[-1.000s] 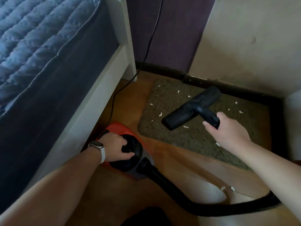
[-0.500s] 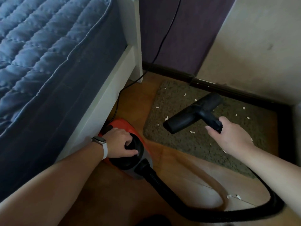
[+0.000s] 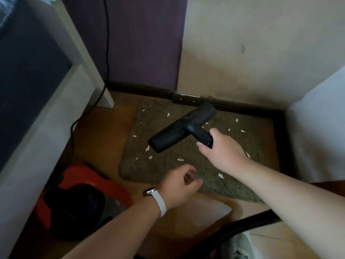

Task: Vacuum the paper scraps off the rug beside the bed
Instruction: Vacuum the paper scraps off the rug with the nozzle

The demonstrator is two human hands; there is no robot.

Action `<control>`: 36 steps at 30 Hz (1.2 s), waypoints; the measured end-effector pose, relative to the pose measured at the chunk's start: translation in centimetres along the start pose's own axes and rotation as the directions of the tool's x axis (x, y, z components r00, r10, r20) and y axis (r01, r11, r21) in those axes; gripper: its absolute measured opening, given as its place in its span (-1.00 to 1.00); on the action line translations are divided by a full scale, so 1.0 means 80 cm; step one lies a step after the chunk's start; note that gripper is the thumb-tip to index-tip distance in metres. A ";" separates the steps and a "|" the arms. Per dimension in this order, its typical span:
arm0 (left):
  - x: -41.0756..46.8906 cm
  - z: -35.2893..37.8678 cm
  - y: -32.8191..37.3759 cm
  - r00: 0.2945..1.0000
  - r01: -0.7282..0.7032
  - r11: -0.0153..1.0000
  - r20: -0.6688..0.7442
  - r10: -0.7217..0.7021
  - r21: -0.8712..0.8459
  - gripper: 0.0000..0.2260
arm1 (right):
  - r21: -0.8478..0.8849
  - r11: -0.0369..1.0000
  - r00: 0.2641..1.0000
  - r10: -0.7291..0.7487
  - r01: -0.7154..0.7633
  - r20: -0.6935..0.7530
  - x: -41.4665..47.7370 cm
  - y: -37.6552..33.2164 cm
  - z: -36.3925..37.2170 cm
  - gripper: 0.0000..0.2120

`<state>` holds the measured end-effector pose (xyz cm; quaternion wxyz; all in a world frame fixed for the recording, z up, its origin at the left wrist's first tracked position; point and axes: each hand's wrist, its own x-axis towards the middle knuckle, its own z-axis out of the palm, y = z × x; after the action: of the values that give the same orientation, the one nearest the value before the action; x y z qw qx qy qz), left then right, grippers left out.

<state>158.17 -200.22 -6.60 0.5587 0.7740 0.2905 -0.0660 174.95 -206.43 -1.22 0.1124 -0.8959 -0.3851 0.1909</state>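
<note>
Camera: one wide-angle view, worn on the person's head.
Facing: forward and down into the room's corner.
Centre: the vacuum nozzle over the rug.
Nearness: close; the left hand and right hand reach in from below.
Left edge: the bed.

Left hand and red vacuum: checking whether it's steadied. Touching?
Apart. Head view shows floor between the left hand and the red vacuum.
</note>
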 end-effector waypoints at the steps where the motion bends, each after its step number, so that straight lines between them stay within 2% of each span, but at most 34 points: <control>1: 0.013 0.018 0.009 1.000 0.017 0.999 0.002 -0.017 -0.049 -0.69 | 0.028 0.999 0.999 0.035 -0.035 0.012 0.002 0.012 0.001 -0.72; 5: 0.051 0.086 0.036 0.997 0.073 0.970 0.037 -0.067 -0.233 -0.56 | 0.163 0.969 0.983 0.178 -0.185 0.054 0.007 0.055 -0.003 -0.72; 7: 0.060 0.119 0.048 0.993 0.074 0.937 0.107 -0.039 -0.341 -0.51 | 0.305 0.926 0.975 0.217 -0.222 0.050 0.013 0.066 -0.019 -0.72; 10: 0.068 0.159 0.069 0.983 0.050 0.873 0.178 0.043 -0.485 -0.53 | 0.632 0.727 0.947 0.320 -0.269 0.035 0.023 0.077 -0.043 -0.76; 11: 0.069 0.167 0.078 0.982 0.049 0.844 0.179 0.056 -0.534 -0.53 | 0.681 0.680 0.936 0.350 -0.271 0.023 0.025 0.081 -0.046 -0.76; 14: 0.072 0.182 0.099 0.981 0.113 0.762 0.195 0.018 -0.638 -0.67 | 0.703 0.658 0.914 0.404 -0.271 -0.026 0.025 0.099 -0.044 -0.74; 18: 0.074 0.195 0.099 0.974 0.196 0.757 0.212 -0.078 -0.623 -0.77 | 0.793 0.523 0.877 0.479 -0.312 0.029 0.017 0.125 -0.033 -0.73; 21: 0.073 0.199 0.094 0.970 0.225 0.807 0.202 -0.134 -0.546 -0.88 | 0.820 0.479 0.866 0.498 -0.315 0.041 0.008 0.142 -0.023 -0.71; 24: 0.073 0.192 0.079 0.954 0.262 0.895 0.239 -0.182 -0.362 -0.74 | 0.852 0.430 0.846 0.532 -0.299 0.028 -0.010 0.155 -0.003 -0.73; 26: 0.071 0.194 0.062 0.938 0.295 0.918 0.262 -0.226 -0.264 -0.63 | 0.859 0.413 0.835 0.549 -0.302 0.030 -0.023 0.158 0.018 -0.76; 29: 0.060 0.220 0.046 0.939 0.338 0.910 0.149 -0.310 -0.239 -0.55 | 0.830 0.476 0.839 0.544 -0.291 -0.018 -0.034 0.162 0.053 -0.76; 32: 0.043 0.258 0.043 0.925 0.359 0.833 0.044 -0.377 -0.420 -0.53 | 0.743 0.597 0.875 0.483 -0.303 -0.030 -0.040 0.167 0.078 -0.76; 34: 0.040 0.271 0.044 0.917 0.353 0.779 0.026 -0.398 -0.518 -0.52 | 0.728 0.614 0.886 0.463 -0.306 -0.018 -0.042 0.174 0.088 -0.76; 36: 0.050 0.282 0.035 0.921 0.331 0.777 0.003 -0.390 -0.535 -0.56 | 0.746 0.588 0.869 0.494 -0.311 -0.027 -0.041 0.186 0.093 -0.75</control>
<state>167.94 -219.64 -14.24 0.7090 0.5237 0.4700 -0.0478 179.36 -218.51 -12.29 0.4522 -0.8573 -0.0482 0.2413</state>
